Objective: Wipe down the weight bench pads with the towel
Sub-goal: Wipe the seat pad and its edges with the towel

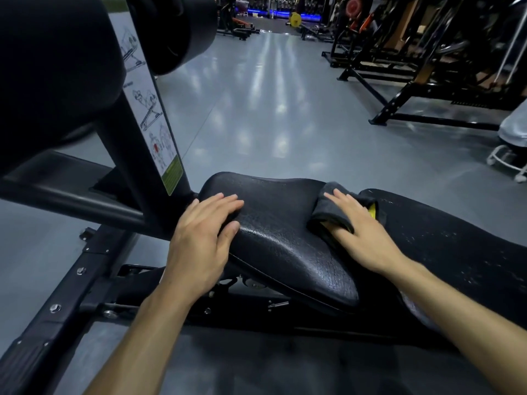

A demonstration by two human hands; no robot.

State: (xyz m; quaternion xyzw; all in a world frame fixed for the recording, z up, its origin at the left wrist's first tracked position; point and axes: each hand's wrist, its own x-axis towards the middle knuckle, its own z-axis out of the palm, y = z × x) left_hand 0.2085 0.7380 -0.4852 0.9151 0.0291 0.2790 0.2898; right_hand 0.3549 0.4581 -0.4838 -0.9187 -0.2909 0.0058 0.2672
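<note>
The black seat pad of the weight bench lies across the middle of the head view, its leather cracked. To its right runs the long back pad, speckled with white marks. A folded dark grey towel with a yellow edge sits at the gap between the two pads. My right hand presses flat on the towel, fingers straight, thumb tucked under a fold. My left hand rests flat on the left end of the seat pad, fingers straight.
A black upright post with an instruction sticker rises left of the seat, with round roller pads above it. The bench's black steel frame lies below. Grey floor stretches ahead. Black machines stand at right, and a wheeled white base.
</note>
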